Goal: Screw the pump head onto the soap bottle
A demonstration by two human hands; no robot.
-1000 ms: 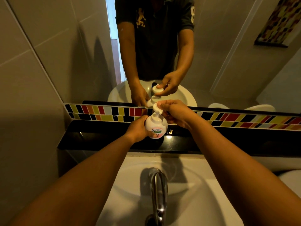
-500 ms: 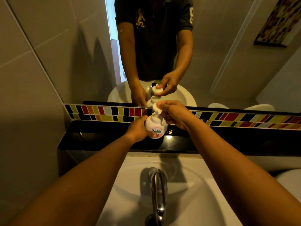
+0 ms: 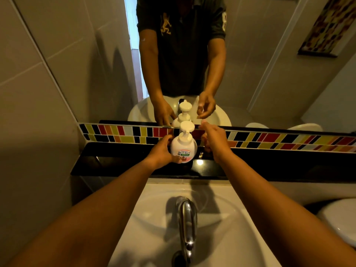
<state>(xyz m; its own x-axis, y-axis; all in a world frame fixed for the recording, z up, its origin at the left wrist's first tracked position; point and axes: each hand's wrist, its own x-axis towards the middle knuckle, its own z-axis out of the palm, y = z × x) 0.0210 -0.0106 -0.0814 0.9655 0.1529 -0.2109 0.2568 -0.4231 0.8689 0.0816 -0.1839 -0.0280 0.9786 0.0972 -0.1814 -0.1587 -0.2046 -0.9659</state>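
"キレイキレイ" on soap bottle (image 3: 183,146) (label)

We are standing in a bathroom, most likely in a home, facing a white washbasin (image 3: 221,218) with a chrome tap (image 3: 187,224) over its bowl. Directly behind the washbasin runs a glossy black shelf (image 3: 115,162), above that a band of red, yellow, black and white mosaic tiles (image 3: 269,140), and above the band a wall mirror (image 3: 260,64) that reflects the washbasin and a person in a dark shirt. Large pale wall tiles (image 3: 34,93) rise to the left of the washbasin, and a soap bottle (image 3: 184,149) stands on the shelf behind it.
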